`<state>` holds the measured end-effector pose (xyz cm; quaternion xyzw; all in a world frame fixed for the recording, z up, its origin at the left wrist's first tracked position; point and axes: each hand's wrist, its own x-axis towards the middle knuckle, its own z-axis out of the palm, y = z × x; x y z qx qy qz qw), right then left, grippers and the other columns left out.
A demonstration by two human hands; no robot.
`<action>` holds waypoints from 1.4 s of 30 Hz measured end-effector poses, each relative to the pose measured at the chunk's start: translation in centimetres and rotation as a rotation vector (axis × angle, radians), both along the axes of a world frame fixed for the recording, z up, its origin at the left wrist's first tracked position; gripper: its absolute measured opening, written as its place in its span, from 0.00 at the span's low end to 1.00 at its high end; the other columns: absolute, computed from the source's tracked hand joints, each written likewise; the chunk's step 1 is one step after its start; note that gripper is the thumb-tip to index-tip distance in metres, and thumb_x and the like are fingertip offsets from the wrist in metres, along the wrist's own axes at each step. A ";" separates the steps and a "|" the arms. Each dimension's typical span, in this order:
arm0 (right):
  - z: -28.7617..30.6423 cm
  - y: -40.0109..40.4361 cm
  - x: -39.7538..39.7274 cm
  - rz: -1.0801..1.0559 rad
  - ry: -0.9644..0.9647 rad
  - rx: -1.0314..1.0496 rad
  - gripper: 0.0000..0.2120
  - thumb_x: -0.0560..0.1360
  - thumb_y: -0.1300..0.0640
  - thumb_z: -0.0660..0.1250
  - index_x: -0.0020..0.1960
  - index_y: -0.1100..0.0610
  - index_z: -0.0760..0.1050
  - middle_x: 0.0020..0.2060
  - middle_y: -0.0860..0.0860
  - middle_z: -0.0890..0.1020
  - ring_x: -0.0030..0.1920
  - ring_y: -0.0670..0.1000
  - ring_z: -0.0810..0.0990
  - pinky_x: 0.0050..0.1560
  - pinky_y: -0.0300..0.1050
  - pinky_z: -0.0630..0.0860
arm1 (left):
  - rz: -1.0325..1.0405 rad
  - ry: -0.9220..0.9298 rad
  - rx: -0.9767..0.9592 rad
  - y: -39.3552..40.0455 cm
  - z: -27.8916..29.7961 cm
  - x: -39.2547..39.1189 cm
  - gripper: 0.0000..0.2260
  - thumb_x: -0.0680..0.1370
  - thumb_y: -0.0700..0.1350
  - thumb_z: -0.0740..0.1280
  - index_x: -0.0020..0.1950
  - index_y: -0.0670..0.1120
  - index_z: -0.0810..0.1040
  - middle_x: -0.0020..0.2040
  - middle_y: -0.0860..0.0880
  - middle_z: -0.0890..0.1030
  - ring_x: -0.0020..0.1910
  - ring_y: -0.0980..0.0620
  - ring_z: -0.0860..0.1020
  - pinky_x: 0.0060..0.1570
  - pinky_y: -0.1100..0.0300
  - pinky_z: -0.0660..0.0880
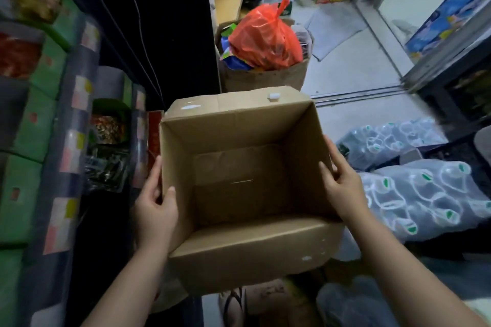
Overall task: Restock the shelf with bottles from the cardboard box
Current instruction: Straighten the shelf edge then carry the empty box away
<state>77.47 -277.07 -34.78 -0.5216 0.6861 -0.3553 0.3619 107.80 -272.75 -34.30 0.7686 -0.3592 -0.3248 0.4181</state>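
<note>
Both hands grasp an open box (239,180) held beside the shelf (66,119): the left hand (155,210) pinches its left wall, the right hand (342,186) its right wall (thumb inside). No bottles show inside, so unloading looks finished. Next, likely, setting the box aside, perhaps turning to the wrapped bottles (425,194) on the floor.

The box (247,172) is plain brown. The bag (264,37) behind it is bright orange-red. The bottles (425,199) are clear with green caps. The shelf (53,119) packs look green, maybe with pink and yellow tags.
</note>
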 end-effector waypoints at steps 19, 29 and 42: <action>-30.5 -3.1 4.2 0.053 0.206 0.203 0.29 0.78 0.63 0.61 0.74 0.41 0.59 0.60 0.42 0.72 0.57 0.43 0.72 0.63 0.37 0.65 | 0.133 0.158 0.253 -2.2 -30.4 2.4 0.29 0.80 0.35 0.61 0.71 0.66 0.65 0.72 0.49 0.73 0.69 0.48 0.73 0.68 0.43 0.71; -39.8 -0.8 3.8 -0.008 0.095 0.307 0.30 0.78 0.64 0.62 0.72 0.39 0.61 0.63 0.41 0.71 0.64 0.44 0.70 0.68 0.44 0.67 | 0.074 0.215 0.280 -0.2 -39.6 2.9 0.33 0.80 0.33 0.61 0.59 0.76 0.65 0.70 0.50 0.74 0.68 0.50 0.74 0.70 0.45 0.69; -41.9 0.7 4.1 -0.038 0.208 0.281 0.29 0.78 0.62 0.62 0.72 0.41 0.58 0.60 0.53 0.78 0.56 0.52 0.77 0.59 0.40 0.67 | -0.010 0.125 0.251 -0.4 -42.3 2.5 0.35 0.81 0.37 0.61 0.58 0.82 0.63 0.71 0.59 0.71 0.69 0.52 0.72 0.71 0.46 0.68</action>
